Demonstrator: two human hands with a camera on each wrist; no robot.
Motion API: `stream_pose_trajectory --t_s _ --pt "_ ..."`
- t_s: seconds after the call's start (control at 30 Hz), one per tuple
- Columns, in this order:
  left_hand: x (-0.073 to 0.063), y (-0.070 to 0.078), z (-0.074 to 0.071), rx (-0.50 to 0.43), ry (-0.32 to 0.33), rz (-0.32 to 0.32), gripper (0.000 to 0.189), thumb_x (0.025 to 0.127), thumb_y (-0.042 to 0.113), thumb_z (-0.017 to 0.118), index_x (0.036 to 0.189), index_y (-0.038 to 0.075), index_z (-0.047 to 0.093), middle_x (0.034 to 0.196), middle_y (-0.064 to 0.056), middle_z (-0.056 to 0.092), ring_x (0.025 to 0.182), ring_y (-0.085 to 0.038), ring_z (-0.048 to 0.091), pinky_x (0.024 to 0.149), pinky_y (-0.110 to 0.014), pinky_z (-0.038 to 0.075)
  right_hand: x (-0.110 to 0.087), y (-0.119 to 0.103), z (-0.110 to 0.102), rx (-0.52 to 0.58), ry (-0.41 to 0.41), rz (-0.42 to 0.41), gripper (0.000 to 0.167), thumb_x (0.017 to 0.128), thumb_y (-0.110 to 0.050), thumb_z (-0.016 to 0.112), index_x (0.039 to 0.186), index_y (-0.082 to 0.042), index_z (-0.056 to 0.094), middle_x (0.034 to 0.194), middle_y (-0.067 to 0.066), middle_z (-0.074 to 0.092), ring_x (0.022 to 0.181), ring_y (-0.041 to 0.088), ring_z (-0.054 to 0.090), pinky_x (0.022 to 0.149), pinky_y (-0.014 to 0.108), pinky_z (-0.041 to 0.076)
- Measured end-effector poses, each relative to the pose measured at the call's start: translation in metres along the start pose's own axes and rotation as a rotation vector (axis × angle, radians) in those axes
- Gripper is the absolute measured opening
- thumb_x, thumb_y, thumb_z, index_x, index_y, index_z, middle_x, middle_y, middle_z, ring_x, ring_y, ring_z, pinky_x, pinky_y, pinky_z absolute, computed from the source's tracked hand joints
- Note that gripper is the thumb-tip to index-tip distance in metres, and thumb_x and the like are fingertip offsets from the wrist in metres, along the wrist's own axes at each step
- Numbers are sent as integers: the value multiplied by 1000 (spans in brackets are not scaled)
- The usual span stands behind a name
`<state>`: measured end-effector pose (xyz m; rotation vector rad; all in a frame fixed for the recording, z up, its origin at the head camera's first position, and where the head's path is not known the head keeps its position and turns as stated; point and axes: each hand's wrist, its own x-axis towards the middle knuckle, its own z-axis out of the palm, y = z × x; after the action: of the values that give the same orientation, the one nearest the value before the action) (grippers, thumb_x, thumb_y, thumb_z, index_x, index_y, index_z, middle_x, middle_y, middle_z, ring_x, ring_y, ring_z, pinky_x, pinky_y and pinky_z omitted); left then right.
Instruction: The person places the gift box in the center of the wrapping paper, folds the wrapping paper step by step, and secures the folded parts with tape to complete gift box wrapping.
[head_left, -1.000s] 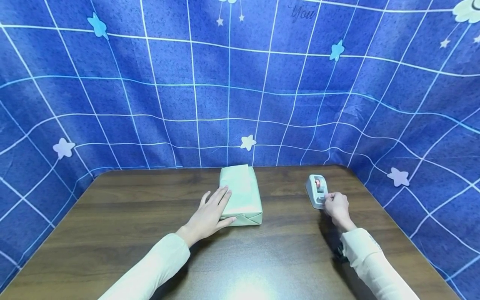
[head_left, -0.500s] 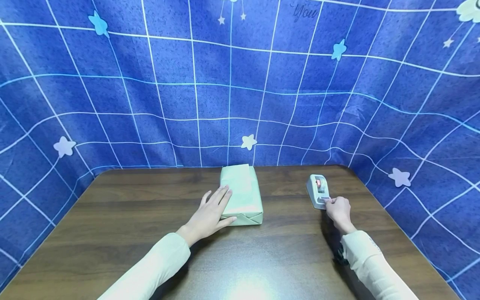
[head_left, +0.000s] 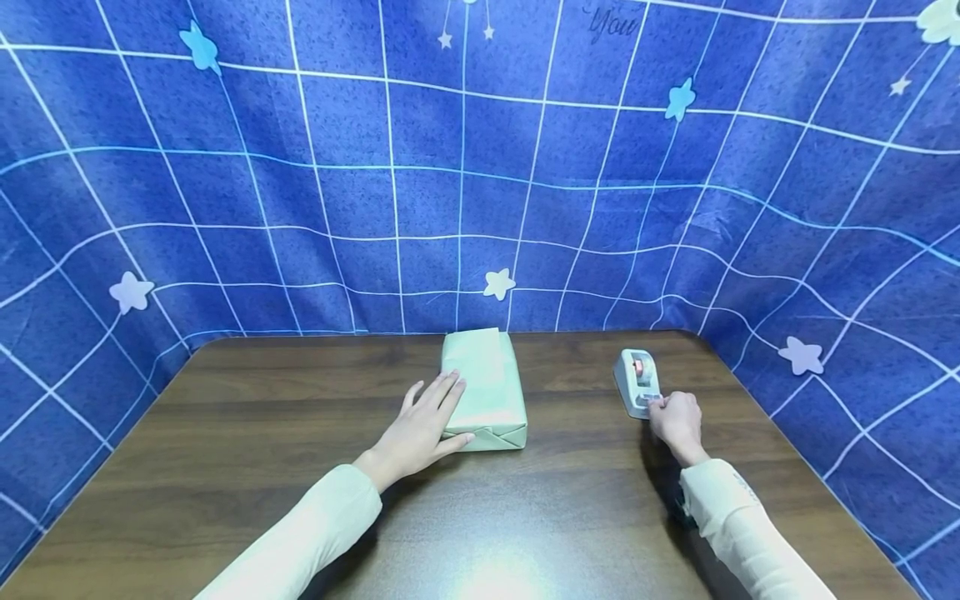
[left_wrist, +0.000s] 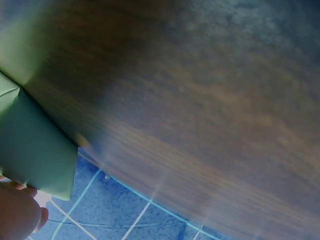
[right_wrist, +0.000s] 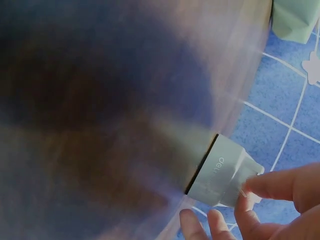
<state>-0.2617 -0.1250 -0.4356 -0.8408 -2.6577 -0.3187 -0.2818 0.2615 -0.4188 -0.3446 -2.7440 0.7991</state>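
Observation:
A box-shaped package (head_left: 487, 400) wrapped in pale green paper lies near the table's far edge. My left hand (head_left: 420, 421) rests on its near left corner, fingers spread over the top and thumb along the front face. The left wrist view shows the package's folded end (left_wrist: 40, 145) and part of that hand (left_wrist: 20, 212). To the right stands a pale grey tape dispenser (head_left: 625, 387) with a small red-cored roll. At its front end my right hand (head_left: 677, 425) pinches the tape between thumb and index finger. In the right wrist view, the fingertips (right_wrist: 248, 187) overlap the dispenser's cutter end.
The brown wooden table (head_left: 300, 400) ends at a blue curtain (head_left: 337, 208) with white grid lines and stars, which hangs right behind its far edge and along the sides. A bright reflection lies on the near part of the tabletop.
My right hand has drawn back slightly toward me at the dispenser's front end. The left hand stays on the package, and the head view has shifted a little.

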Motion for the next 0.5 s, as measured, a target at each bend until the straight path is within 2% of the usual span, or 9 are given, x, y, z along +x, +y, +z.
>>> stream_pose_trajectory --t_s 0.1,0.17,0.3,0.5 --pt "0 1 -1 3 -15 -4 76 88 53 49 143 4 28 149 -15 25 137 -30 25 109 -55 16 1 0 -1 -30 -20 21 27 78 -10 44 62 7 56 88 34 55 81 49 55 64 52 45" --pt "0 1 -2 7 -22 -7 76 88 53 49 143 4 28 149 -14 26 137 -30 25 109 -55 16 2 -1 -2 -48 -41 33 25 78 -11 44 66 7 56 89 33 55 82 49 55 61 51 46" --pt "1 2 -5 19 -25 -9 76 88 53 49 142 4 29 149 -15 27 137 -30 27 109 -55 16 5 -2 -5 -69 -78 46 25 79 -13 43 73 8 56 93 32 53 87 50 53 62 52 46" --pt "2 3 -6 75 -13 6 75 88 54 48 141 3 32 147 -16 30 135 -31 30 109 -54 18 5 -3 -5 -80 -90 55 27 80 -13 39 73 8 55 95 32 52 88 49 53 64 52 47"
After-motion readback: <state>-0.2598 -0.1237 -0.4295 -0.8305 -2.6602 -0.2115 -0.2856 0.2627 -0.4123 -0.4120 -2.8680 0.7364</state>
